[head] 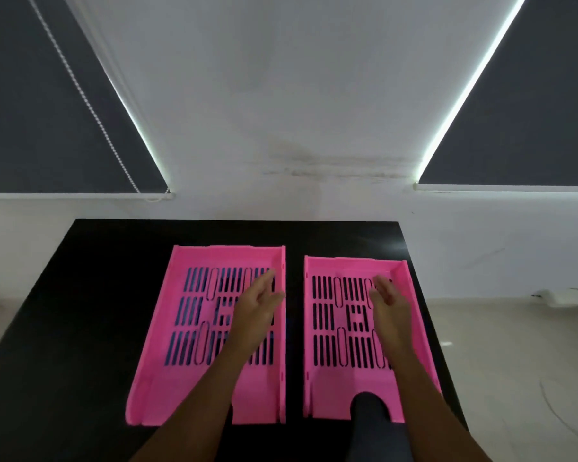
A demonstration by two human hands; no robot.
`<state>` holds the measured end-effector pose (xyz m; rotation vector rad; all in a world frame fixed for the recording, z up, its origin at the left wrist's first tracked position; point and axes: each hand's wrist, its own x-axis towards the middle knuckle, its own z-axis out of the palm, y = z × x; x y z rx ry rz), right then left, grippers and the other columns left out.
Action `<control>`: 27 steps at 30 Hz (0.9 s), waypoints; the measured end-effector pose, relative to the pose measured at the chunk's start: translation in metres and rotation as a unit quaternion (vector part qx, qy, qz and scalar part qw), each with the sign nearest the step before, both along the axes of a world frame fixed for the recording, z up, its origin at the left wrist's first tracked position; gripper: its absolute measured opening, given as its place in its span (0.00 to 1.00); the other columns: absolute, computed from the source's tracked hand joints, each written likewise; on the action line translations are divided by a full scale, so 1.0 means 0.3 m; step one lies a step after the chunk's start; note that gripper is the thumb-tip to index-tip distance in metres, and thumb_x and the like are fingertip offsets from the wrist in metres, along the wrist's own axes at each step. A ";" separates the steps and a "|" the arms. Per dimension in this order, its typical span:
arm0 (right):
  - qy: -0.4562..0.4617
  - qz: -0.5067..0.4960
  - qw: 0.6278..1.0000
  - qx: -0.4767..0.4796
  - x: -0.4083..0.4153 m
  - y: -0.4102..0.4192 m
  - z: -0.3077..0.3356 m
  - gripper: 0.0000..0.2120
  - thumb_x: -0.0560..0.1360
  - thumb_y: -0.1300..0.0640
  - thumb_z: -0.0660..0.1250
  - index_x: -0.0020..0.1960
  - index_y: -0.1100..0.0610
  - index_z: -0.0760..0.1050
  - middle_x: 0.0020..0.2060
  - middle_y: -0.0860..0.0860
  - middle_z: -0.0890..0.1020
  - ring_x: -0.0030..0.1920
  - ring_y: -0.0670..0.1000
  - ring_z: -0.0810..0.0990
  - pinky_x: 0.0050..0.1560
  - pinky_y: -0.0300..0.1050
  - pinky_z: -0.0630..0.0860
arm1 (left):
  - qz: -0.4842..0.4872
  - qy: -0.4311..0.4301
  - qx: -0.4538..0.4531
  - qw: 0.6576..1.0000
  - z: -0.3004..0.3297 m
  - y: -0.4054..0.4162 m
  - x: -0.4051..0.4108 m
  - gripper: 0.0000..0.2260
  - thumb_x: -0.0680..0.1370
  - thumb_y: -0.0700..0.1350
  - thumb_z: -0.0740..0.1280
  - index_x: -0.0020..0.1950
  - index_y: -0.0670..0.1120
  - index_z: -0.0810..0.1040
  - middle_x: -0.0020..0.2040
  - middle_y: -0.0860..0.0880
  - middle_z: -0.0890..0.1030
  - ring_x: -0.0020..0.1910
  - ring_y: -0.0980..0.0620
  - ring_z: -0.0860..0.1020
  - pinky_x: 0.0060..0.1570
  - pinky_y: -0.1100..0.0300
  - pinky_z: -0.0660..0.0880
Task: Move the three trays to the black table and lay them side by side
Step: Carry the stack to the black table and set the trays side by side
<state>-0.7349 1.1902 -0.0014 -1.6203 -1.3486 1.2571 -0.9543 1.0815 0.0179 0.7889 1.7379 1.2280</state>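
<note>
Two pink slotted trays lie flat on the black table [80, 295], a narrow gap between them. The left tray [181, 345] sits a little farther back than the right tray [334, 331]. My left hand [256, 308] hovers over the right part of the left tray, fingers apart, holding nothing. My right hand [386, 301] hovers over the right part of the right tray, fingers also apart and empty. Whether either hand touches its tray I cannot tell. A third tray is not in view.
The table stands against a white wall [297, 111] with dark roller blinds [40, 111] on both sides. A pale floor [514, 361] lies to the right of the table. Bare black tabletop shows to the left of the left tray.
</note>
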 end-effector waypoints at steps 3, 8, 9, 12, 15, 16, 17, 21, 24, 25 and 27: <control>0.024 0.060 0.998 0.004 -0.138 -0.073 0.001 0.21 0.81 0.62 0.65 0.73 0.59 0.72 0.70 0.54 0.77 0.68 0.49 0.75 0.69 0.45 0.69 | 0.025 0.047 0.012 0.998 0.016 -0.097 -0.134 0.25 0.80 0.46 0.67 0.77 0.51 0.68 0.78 0.48 0.69 0.76 0.50 0.68 0.73 0.49 0.67; 0.047 0.126 0.991 -0.020 -0.317 -0.203 -0.024 0.22 0.81 0.61 0.65 0.75 0.59 0.70 0.72 0.53 0.75 0.68 0.45 0.72 0.68 0.42 0.67 | 0.091 0.106 0.005 0.990 0.007 -0.279 -0.354 0.25 0.81 0.46 0.65 0.78 0.53 0.65 0.73 0.57 0.70 0.55 0.75 0.76 0.64 0.55 0.74; 0.045 0.135 0.990 -0.024 -0.343 -0.225 -0.032 0.22 0.81 0.60 0.65 0.75 0.58 0.69 0.73 0.53 0.74 0.69 0.45 0.72 0.68 0.43 0.66 | 0.114 0.106 -0.007 0.988 -0.001 -0.313 -0.395 0.27 0.81 0.46 0.65 0.79 0.53 0.63 0.75 0.55 0.68 0.54 0.71 0.77 0.59 0.57 0.77; 0.040 0.143 0.987 -0.057 -0.390 -0.287 -0.058 0.22 0.82 0.58 0.62 0.76 0.56 0.68 0.72 0.54 0.75 0.69 0.51 0.76 0.69 0.51 0.71 | 0.143 0.049 -0.066 0.986 -0.035 -0.395 -0.473 0.31 0.81 0.47 0.65 0.82 0.54 0.57 0.76 0.50 0.68 0.43 0.66 0.83 0.34 0.67 0.80; 0.037 0.144 0.986 -0.073 -0.416 -0.339 -0.073 0.22 0.83 0.59 0.60 0.76 0.55 0.68 0.69 0.57 0.78 0.66 0.57 0.79 0.66 0.64 0.75 | 0.101 -0.051 -0.067 0.991 -0.064 -0.430 -0.486 0.22 0.82 0.46 0.64 0.76 0.50 0.68 0.55 0.47 0.85 0.42 0.56 0.87 0.42 0.54 0.84; 0.034 0.138 0.987 -0.072 -0.422 -0.348 -0.075 0.22 0.83 0.59 0.60 0.77 0.55 0.67 0.70 0.57 0.77 0.67 0.58 0.78 0.66 0.65 0.75 | 0.092 -0.076 -0.054 0.991 -0.071 -0.433 -0.487 0.18 0.82 0.45 0.63 0.72 0.49 0.73 0.53 0.45 0.86 0.45 0.51 0.88 0.47 0.48 0.84; 0.034 0.129 0.989 -0.070 -0.427 -0.353 -0.077 0.22 0.83 0.59 0.59 0.77 0.55 0.66 0.70 0.57 0.77 0.66 0.56 0.79 0.64 0.64 0.77 | 0.089 -0.098 -0.043 0.990 -0.071 -0.432 -0.492 0.15 0.82 0.44 0.63 0.69 0.48 0.76 0.53 0.44 0.87 0.47 0.47 0.88 0.49 0.45 0.84; 0.050 0.109 0.991 -0.056 -0.467 -0.353 -0.058 0.20 0.83 0.60 0.59 0.74 0.49 0.69 0.52 0.40 0.82 0.44 0.34 0.84 0.35 0.31 0.81 | 0.074 -0.134 -0.011 0.988 -0.039 -0.426 -0.544 0.11 0.82 0.46 0.63 0.62 0.49 0.81 0.52 0.43 0.87 0.49 0.42 0.87 0.51 0.42 0.83; 0.074 0.112 0.990 -0.042 -0.540 -0.371 -0.031 0.19 0.83 0.60 0.61 0.70 0.45 0.70 0.44 0.32 0.84 0.43 0.25 0.81 0.34 0.23 0.76 | 0.074 -0.113 0.005 0.991 -0.016 -0.440 -0.621 0.11 0.83 0.47 0.62 0.60 0.48 0.81 0.50 0.41 0.86 0.47 0.39 0.86 0.50 0.41 0.83; 0.081 0.113 0.989 -0.041 -0.573 -0.381 -0.025 0.18 0.83 0.59 0.61 0.71 0.46 0.71 0.44 0.32 0.85 0.44 0.27 0.82 0.36 0.24 0.77 | 0.074 -0.105 0.006 0.992 -0.012 -0.453 -0.653 0.11 0.83 0.47 0.62 0.61 0.48 0.81 0.50 0.41 0.86 0.46 0.39 0.86 0.50 0.41 0.83; 0.092 0.134 0.985 -0.051 -0.654 -0.413 -0.018 0.17 0.82 0.59 0.62 0.68 0.48 0.77 0.51 0.44 0.88 0.50 0.40 0.87 0.45 0.38 0.83 | 0.080 -0.104 0.013 0.991 -0.009 -0.497 -0.726 0.11 0.83 0.47 0.62 0.60 0.47 0.81 0.49 0.41 0.86 0.45 0.40 0.85 0.50 0.41 0.83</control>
